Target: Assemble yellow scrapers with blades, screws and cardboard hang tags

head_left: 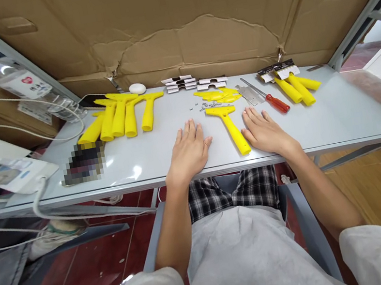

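Observation:
My left hand [190,148] lies flat on the grey table, fingers stretched forward, holding nothing. My right hand [262,129] rests flat too, its fingertips close to some thin metal blades [250,94]. Between the hands lies a yellow scraper handle [232,129], its wide head pointing away from me. Just beyond its head are small screws [209,105] and several flat yellow plastic pieces [216,94]. A screwdriver [277,103] with a red handle lies beyond my right hand, its shaft pointing to the back left.
Several yellow scraper handles [129,116] are grouped at the back left, near a phone-like dark object [83,163], blurred out. Folded cards [179,84] are stacked at the back. More yellow handles with card sleeves [295,87] lie right. A bottle [23,83] and white cables are left.

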`<control>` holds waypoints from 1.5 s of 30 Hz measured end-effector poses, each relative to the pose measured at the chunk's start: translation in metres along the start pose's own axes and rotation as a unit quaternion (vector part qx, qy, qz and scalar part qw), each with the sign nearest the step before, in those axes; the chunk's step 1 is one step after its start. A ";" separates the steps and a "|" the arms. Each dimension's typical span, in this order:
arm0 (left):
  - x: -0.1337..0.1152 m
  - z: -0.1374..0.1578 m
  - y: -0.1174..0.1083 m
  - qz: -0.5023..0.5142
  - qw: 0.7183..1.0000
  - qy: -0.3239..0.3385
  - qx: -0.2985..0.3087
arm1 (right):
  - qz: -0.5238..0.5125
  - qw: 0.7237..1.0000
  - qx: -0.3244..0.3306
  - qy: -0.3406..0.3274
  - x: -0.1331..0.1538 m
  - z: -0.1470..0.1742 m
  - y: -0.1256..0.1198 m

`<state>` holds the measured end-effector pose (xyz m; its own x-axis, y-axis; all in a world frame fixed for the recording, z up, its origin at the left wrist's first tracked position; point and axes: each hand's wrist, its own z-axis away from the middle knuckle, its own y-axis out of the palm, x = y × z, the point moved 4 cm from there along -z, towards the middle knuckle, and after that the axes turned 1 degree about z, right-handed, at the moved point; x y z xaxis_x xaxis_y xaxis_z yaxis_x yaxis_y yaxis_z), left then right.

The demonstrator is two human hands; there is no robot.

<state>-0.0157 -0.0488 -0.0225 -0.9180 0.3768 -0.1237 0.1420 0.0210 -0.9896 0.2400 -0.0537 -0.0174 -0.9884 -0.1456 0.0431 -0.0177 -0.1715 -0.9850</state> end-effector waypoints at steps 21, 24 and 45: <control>-0.001 0.002 -0.004 -0.005 1.000 -0.010 0.010 | -0.006 1.000 -0.002 0.000 -0.002 0.000 0.001; -0.001 0.002 -0.004 -0.006 1.000 -0.010 0.011 | -0.007 1.000 -0.009 -0.003 -0.001 0.000 0.001; 0.000 0.002 -0.002 -0.005 1.000 -0.008 0.009 | 0.000 1.000 0.002 0.004 0.001 0.003 -0.002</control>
<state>-0.0166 -0.0502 -0.0207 -0.9250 0.3620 -0.1152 0.1266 0.0078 -0.9919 0.2396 -0.0560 -0.0152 -0.9895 -0.1382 0.0427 -0.0179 -0.1763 -0.9842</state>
